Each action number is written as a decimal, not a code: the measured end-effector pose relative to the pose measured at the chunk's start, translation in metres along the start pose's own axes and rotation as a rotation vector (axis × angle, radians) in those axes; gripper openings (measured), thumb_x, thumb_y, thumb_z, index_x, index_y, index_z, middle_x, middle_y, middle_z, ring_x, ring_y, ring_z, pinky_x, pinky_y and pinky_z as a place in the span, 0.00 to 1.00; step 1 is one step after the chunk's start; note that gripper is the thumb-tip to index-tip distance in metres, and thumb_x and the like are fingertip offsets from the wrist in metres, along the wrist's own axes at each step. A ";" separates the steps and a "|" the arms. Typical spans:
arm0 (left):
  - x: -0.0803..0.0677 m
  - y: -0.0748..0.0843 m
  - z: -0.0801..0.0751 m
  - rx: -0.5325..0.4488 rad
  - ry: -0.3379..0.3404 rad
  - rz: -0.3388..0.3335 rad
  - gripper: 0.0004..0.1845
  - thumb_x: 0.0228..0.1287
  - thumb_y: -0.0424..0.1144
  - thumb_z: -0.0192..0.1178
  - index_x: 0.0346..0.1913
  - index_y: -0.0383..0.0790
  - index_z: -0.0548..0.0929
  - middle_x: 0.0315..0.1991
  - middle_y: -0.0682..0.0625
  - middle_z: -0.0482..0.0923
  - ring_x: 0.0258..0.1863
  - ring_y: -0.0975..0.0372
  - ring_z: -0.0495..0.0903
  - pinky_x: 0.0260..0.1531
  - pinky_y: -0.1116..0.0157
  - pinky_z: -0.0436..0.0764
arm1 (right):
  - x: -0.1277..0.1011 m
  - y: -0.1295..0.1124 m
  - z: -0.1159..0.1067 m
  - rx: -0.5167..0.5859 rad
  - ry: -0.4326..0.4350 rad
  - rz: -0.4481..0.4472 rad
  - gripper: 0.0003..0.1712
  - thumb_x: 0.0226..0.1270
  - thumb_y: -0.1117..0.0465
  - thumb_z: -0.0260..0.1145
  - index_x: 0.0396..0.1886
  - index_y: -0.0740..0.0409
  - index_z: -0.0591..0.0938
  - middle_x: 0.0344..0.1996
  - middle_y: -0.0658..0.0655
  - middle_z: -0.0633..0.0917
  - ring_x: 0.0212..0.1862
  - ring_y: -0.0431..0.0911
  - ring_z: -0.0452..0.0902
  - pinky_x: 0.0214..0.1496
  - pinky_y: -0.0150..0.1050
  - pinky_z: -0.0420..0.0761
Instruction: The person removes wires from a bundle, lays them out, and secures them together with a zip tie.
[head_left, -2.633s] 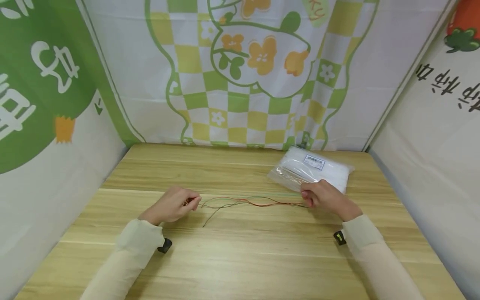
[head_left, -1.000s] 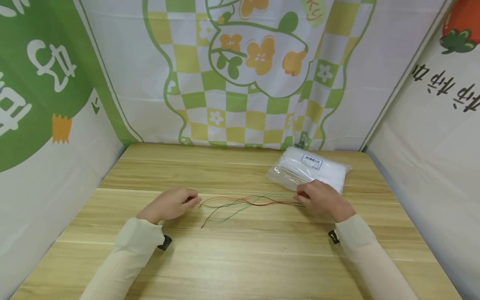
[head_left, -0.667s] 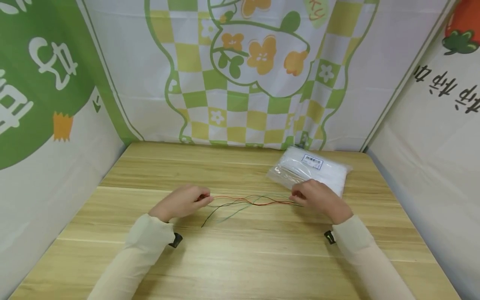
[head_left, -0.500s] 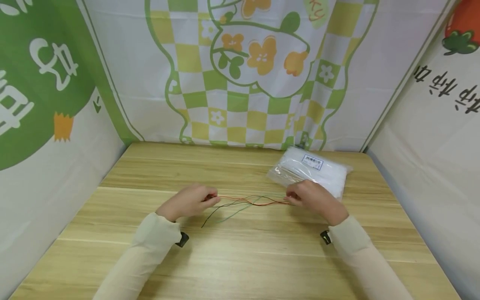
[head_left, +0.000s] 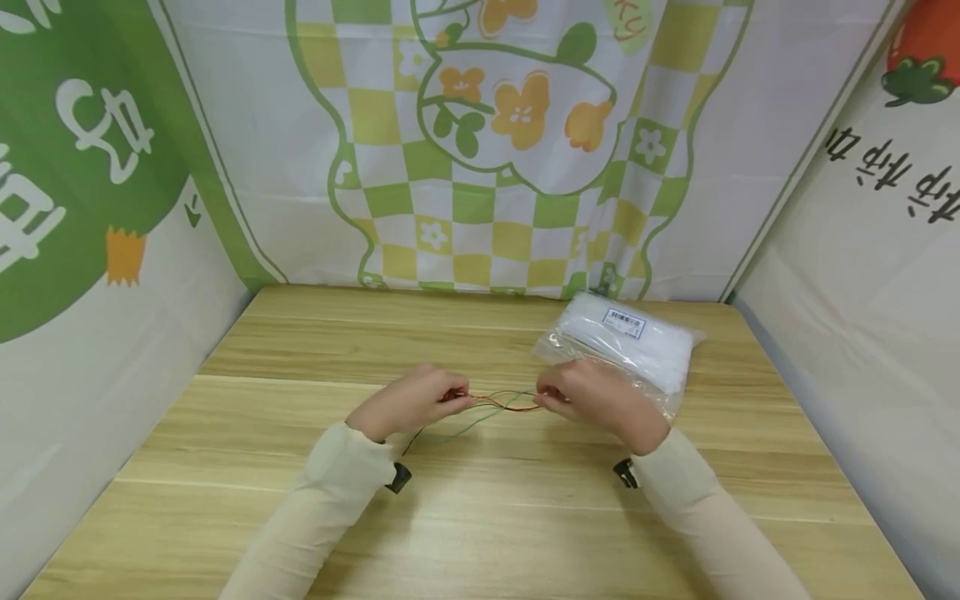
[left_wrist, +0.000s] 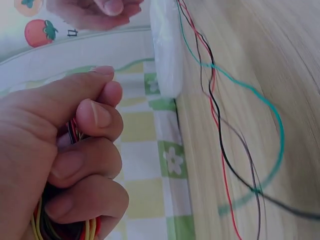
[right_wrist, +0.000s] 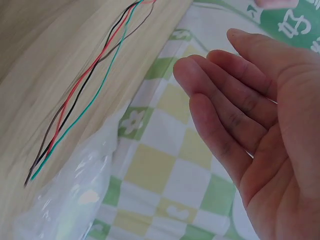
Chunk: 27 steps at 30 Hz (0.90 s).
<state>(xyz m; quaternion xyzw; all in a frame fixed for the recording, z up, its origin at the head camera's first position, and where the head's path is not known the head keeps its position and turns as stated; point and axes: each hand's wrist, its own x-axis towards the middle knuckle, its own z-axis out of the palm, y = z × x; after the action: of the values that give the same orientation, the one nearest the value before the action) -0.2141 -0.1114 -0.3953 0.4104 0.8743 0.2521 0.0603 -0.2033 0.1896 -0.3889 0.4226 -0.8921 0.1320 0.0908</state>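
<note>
My left hand (head_left: pixel 416 402) curls its fingers round a bundle of thin wires (left_wrist: pixel 67 227), red, yellow and black, tucked in the palm in the left wrist view. Several loose wires lie on the table between and below the hands: a red wire (head_left: pixel 525 409), a teal wire (left_wrist: pixel 281 125), a black wire (left_wrist: pixel 218 112) and a brownish one (right_wrist: pixel 50 131). They cross one another and the teal one bends in a loop. My right hand (head_left: pixel 600 400) hovers above their right part, fingers loosely bent, with nothing visible in it in the right wrist view (right_wrist: pixel 290 150).
A clear plastic bag (head_left: pixel 652 346) with white contents and a barcode label lies behind the right hand. The wooden table (head_left: pixel 480 517) is bounded by a printed cloth (head_left: pixel 480 200) at the back and cloth walls on both sides.
Both hands have moved inward, the left to the right and the right to the left, narrowing the gap. The teal wire's left end has swung from behind the other wires toward the front.
</note>
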 end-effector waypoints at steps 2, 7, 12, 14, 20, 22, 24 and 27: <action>0.005 0.003 0.002 0.008 0.001 0.012 0.15 0.79 0.39 0.61 0.28 0.44 0.78 0.19 0.59 0.68 0.18 0.72 0.61 0.24 0.74 0.64 | 0.004 -0.006 0.000 0.003 -0.002 -0.019 0.09 0.73 0.60 0.72 0.29 0.52 0.87 0.25 0.45 0.86 0.25 0.31 0.71 0.29 0.27 0.75; 0.015 0.009 0.009 0.009 0.002 0.050 0.15 0.79 0.37 0.61 0.29 0.44 0.79 0.19 0.59 0.68 0.18 0.73 0.62 0.24 0.74 0.65 | 0.012 -0.020 0.001 -0.010 0.007 -0.072 0.10 0.73 0.61 0.72 0.28 0.51 0.85 0.24 0.45 0.84 0.25 0.32 0.70 0.30 0.28 0.74; 0.023 0.014 0.015 0.023 0.003 0.094 0.16 0.81 0.37 0.59 0.28 0.43 0.77 0.20 0.60 0.65 0.19 0.73 0.61 0.25 0.74 0.63 | 0.017 -0.027 0.003 -0.024 0.012 -0.098 0.11 0.76 0.59 0.70 0.29 0.49 0.84 0.24 0.44 0.82 0.25 0.32 0.69 0.30 0.27 0.72; 0.025 0.015 0.017 0.022 -0.007 0.101 0.15 0.82 0.38 0.57 0.30 0.42 0.79 0.21 0.60 0.66 0.20 0.73 0.62 0.26 0.74 0.64 | 0.019 -0.029 0.005 -0.014 0.010 -0.105 0.09 0.77 0.58 0.69 0.32 0.49 0.86 0.27 0.44 0.85 0.27 0.33 0.73 0.33 0.28 0.76; 0.028 0.018 0.024 0.027 -0.041 0.102 0.12 0.82 0.37 0.56 0.36 0.39 0.83 0.25 0.54 0.77 0.22 0.72 0.65 0.28 0.74 0.68 | 0.019 -0.032 0.007 0.015 0.017 -0.142 0.07 0.78 0.58 0.67 0.38 0.50 0.90 0.33 0.46 0.91 0.32 0.33 0.82 0.39 0.32 0.84; 0.028 0.017 0.026 0.014 -0.056 0.110 0.11 0.83 0.37 0.56 0.39 0.38 0.84 0.27 0.50 0.80 0.22 0.72 0.66 0.28 0.74 0.69 | 0.018 -0.031 0.006 0.029 0.023 -0.159 0.07 0.78 0.60 0.68 0.38 0.50 0.90 0.33 0.46 0.92 0.31 0.32 0.82 0.38 0.31 0.84; 0.028 0.017 0.027 -0.005 -0.071 0.126 0.11 0.83 0.38 0.55 0.41 0.38 0.84 0.29 0.47 0.82 0.22 0.72 0.67 0.28 0.74 0.70 | 0.018 -0.029 0.005 0.053 0.028 -0.178 0.08 0.77 0.63 0.67 0.38 0.51 0.91 0.32 0.46 0.91 0.30 0.31 0.79 0.37 0.28 0.82; 0.026 0.016 0.028 -0.024 -0.091 0.130 0.13 0.85 0.38 0.51 0.42 0.38 0.84 0.31 0.45 0.83 0.24 0.72 0.69 0.31 0.73 0.73 | 0.016 -0.026 0.003 0.093 0.045 -0.195 0.10 0.72 0.68 0.66 0.30 0.53 0.88 0.24 0.46 0.86 0.25 0.30 0.70 0.31 0.24 0.74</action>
<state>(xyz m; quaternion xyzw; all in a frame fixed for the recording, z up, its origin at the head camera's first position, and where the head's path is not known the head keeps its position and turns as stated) -0.2115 -0.0725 -0.4091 0.4767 0.8390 0.2471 0.0883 -0.1938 0.1611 -0.3831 0.5081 -0.8373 0.1734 0.1034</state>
